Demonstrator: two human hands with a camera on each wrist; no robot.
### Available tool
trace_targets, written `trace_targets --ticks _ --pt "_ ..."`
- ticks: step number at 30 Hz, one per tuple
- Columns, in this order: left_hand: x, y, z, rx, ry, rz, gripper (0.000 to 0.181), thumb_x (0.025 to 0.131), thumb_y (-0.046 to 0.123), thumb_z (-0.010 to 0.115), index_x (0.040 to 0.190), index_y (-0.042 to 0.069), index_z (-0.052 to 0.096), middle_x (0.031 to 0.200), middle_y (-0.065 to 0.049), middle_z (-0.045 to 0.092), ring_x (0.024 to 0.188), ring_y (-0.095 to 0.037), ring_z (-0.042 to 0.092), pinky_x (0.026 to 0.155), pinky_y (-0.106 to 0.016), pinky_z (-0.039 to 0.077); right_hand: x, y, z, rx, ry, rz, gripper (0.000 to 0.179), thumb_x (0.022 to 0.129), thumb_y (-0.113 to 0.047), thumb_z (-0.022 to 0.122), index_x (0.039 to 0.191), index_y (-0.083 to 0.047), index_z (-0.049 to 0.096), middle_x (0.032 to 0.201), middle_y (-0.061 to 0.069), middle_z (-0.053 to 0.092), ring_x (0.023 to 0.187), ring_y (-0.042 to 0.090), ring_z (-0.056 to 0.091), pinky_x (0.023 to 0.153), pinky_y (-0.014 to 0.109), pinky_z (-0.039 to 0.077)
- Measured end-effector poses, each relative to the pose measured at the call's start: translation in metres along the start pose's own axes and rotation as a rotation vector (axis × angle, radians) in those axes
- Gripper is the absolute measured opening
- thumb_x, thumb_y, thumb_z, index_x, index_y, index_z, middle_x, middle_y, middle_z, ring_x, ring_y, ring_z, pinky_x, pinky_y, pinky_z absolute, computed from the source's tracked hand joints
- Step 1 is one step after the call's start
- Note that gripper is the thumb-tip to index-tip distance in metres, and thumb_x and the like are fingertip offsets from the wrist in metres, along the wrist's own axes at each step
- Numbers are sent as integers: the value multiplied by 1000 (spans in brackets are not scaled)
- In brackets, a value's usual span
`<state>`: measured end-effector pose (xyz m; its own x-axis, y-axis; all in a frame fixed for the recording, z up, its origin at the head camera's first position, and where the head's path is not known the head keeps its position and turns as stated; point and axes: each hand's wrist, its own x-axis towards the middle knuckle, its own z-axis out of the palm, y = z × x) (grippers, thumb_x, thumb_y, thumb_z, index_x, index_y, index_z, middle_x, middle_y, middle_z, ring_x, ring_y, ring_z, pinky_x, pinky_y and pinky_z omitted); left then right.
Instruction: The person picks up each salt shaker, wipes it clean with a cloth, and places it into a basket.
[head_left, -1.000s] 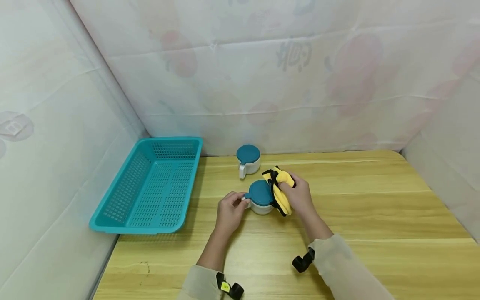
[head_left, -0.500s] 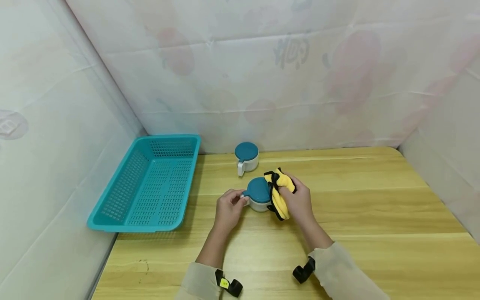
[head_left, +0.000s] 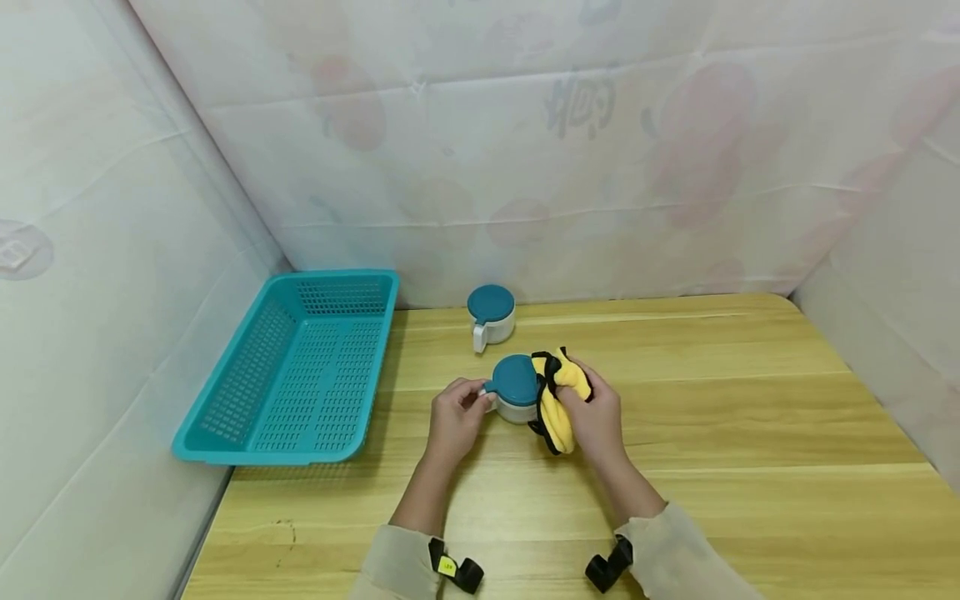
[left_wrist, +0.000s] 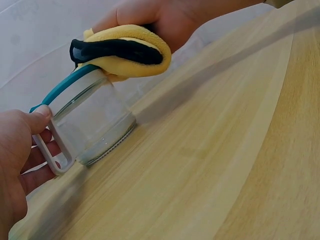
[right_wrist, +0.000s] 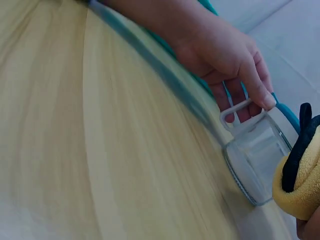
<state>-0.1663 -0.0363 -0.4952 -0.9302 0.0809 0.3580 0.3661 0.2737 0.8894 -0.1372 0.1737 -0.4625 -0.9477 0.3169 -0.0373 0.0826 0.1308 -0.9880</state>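
A clear glass jar (left_wrist: 95,120) with a blue lid (head_left: 516,379) and a white handle (left_wrist: 61,156) stands upright on the table. My left hand (head_left: 456,421) grips that handle, thumb at its top by the lid's tab. In my right hand (head_left: 596,417) is a bunched yellow cloth (head_left: 561,408) with black edging. The cloth lies against the lid's right side, over the rim, as the left wrist view also shows. Behind stands a second lidded jar (head_left: 492,329) of the same kind, its handle towards me, touched by neither hand.
To the left sits a turquoise plastic basket (head_left: 388,367) with perforated walls and nothing in it. The wooden table (head_left: 720,400) ends at a pale printed fabric wall (head_left: 480,167) at the back, with more fabric on both sides.
My right hand has drawn the yellow cloth down along the jar's right side, towards me. The left hand keeps its grip on the handle, and the jar stays in place.
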Motion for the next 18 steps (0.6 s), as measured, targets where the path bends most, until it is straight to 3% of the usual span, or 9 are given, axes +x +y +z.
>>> trace_targets --ticks 7,11,15,18 --pt "0 0 -1 14 3 -3 17 87 12 74 101 3 75 90 -5 70 82 -12 64 70 -21 57 -5 9 0 167 -11 156 49 90 -7 60 138 -16 56 130 9 57 98 15 63 78 25 57" --pt "0 1 -2 15 4 -6 17 87 12 75 100 3 75 90 -5 70 82 -12 64 70 -21 57 -7 15 -2 115 -6 165 49 89 -9 60 137 -16 57 130 9 57 96 15 62 77 23 56" --pt "0 1 -2 12 -1 -4 16 87 13 75 100 3 75 89 -4 70 81 -12 64 70 -21 57 -9 14 -8 28 49 97 48 88 -12 63 135 -22 60 129 6 61 94 14 61 74 21 55" --pt "0 0 -1 4 -7 -7 16 87 14 74 100 4 76 90 -4 70 82 -12 64 70 -21 57 -7 6 -13 -23 95 -34 47 89 -14 66 133 -26 62 127 3 64 92 13 62 72 20 55"
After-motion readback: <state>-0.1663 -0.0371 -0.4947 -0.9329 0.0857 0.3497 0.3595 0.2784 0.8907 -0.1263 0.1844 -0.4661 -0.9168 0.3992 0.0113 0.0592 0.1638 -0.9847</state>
